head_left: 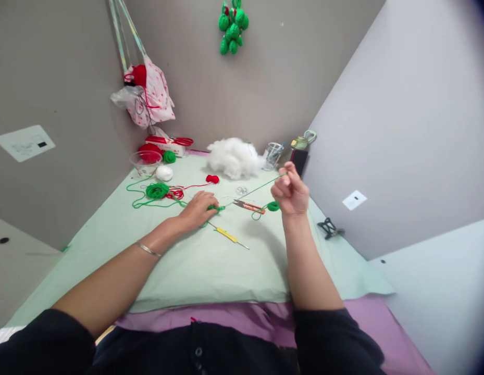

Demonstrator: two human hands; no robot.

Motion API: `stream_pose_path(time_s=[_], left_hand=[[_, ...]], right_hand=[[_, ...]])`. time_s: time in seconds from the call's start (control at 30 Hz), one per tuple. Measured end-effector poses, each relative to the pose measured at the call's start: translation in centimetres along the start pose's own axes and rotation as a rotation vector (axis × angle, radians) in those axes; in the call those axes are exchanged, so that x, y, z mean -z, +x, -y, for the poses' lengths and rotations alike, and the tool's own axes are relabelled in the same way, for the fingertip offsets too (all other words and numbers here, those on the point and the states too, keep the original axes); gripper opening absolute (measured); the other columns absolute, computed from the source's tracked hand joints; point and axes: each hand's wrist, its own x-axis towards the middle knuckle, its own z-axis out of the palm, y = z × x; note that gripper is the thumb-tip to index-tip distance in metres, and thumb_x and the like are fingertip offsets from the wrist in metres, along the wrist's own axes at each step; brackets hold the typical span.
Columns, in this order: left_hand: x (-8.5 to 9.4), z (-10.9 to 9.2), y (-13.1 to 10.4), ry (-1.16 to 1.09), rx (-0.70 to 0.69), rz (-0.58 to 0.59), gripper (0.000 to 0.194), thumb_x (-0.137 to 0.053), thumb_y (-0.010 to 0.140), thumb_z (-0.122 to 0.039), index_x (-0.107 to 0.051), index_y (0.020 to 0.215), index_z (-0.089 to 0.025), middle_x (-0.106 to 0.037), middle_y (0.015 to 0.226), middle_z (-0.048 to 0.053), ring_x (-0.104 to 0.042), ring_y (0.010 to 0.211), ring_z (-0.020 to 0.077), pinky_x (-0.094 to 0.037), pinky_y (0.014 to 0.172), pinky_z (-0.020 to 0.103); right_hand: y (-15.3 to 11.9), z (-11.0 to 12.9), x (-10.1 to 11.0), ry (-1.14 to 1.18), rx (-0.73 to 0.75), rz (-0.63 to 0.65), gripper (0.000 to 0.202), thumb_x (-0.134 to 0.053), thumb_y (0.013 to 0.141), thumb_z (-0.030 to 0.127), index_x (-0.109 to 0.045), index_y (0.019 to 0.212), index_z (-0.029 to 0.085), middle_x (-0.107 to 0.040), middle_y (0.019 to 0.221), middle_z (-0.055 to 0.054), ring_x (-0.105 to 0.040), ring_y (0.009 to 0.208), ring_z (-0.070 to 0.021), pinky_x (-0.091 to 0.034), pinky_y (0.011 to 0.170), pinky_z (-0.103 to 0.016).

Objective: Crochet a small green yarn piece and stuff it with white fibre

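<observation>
My left hand (198,209) rests low on the table, its fingers closed over a small green crochet piece (220,208) that mostly hides beneath them. From that piece a green yarn strand (261,186) runs taut up to my right hand (290,191). Raised above the table, the right hand pinches the strand; whether a needle is also in its fingers cannot be made out. A yellow-handled crochet hook (226,235) lies just in front of the left hand. Between the hands are orange-handled thread snips (249,207) and a small green crocheted ring (273,206).
Green yarn (157,191) and red yarn (174,194) lie left of my left hand. Behind stand white stuffing (236,158), a clear pen cup (273,156), and a plastic tub (145,162). A black stand (329,228) sits at right. Walls enclose the table (242,276).
</observation>
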Motion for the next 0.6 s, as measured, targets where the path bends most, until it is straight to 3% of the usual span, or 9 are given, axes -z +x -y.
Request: stream_pose_path(time_s=[0.07, 0.17, 0.27, 0.37, 0.47, 0.6], left_hand=[[1.7, 1.1, -0.1, 0.020, 0.051, -0.067, 0.006, -0.072, 0.074, -0.032, -0.071, 0.073, -0.027, -0.074, 0.087, 0.006, -0.065, 0.099, 0.0303, -0.043, 0.106, 0.048], [5.3, 2.6, -0.5, 0.070, 0.161, -0.228, 0.009, -0.071, 0.073, -0.035, -0.069, 0.073, -0.026, -0.069, 0.075, 0.004, -0.065, 0.089, 0.0297, -0.046, 0.096, 0.045], [9.4, 3.6, -1.0, 0.135, 0.279, -0.483, 0.014, -0.065, 0.078, -0.035, -0.067, 0.085, -0.024, -0.071, 0.084, 0.005, -0.066, 0.092, 0.0288, -0.046, 0.091, 0.043], [12.7, 4.0, -1.5, 0.199, 0.380, -0.777, 0.020, -0.062, 0.082, -0.035, -0.062, 0.096, -0.021, -0.072, 0.101, 0.009, -0.065, 0.105, 0.0303, -0.043, 0.097, 0.048], [14.3, 4.1, -1.9, 0.232, 0.426, -0.930, 0.017, -0.062, 0.083, -0.034, -0.060, 0.095, -0.022, -0.073, 0.106, 0.008, -0.063, 0.115, 0.0336, -0.042, 0.096, 0.050], [13.5, 3.8, -2.0, 0.233, 0.382, -0.896, 0.010, -0.062, 0.080, -0.024, -0.061, 0.089, -0.021, -0.073, 0.096, 0.002, -0.065, 0.109, 0.0288, -0.043, 0.093, 0.047]], right_hand=[[0.4, 0.5, 1.3, 0.041, 0.113, -0.105, 0.022, -0.074, 0.075, 0.038, -0.064, 0.094, 0.031, -0.043, 0.061, 0.010, 0.000, 0.047, -0.0087, -0.010, 0.039, -0.024], [0.8, 1.5, 3.9, 0.142, 0.237, -0.141, 0.018, -0.074, 0.078, 0.031, -0.067, 0.094, 0.033, -0.045, 0.063, 0.010, 0.002, 0.049, -0.0095, -0.013, 0.036, -0.023], [1.1, 2.5, 6.6, 0.364, 0.338, -0.151, 0.023, -0.075, 0.077, 0.015, -0.070, 0.095, 0.028, -0.048, 0.062, 0.010, -0.002, 0.045, -0.0063, -0.019, 0.035, -0.018], [1.3, 3.1, 8.2, 0.436, 0.378, -0.221, 0.019, -0.065, 0.085, 0.011, -0.071, 0.094, 0.027, -0.050, 0.060, 0.010, -0.003, 0.042, -0.0055, -0.019, 0.035, -0.016], [1.6, 2.6, 7.4, 0.248, 0.344, -0.221, 0.012, -0.061, 0.091, 0.021, -0.069, 0.091, 0.029, -0.046, 0.059, 0.010, -0.001, 0.043, -0.0071, -0.018, 0.035, -0.018], [1.2, -0.9, 2.6, -0.102, 0.079, -0.044, 0.012, -0.064, 0.088, 0.038, -0.068, 0.095, 0.030, -0.051, 0.063, 0.008, -0.011, 0.044, -0.0066, -0.023, 0.038, -0.020]])
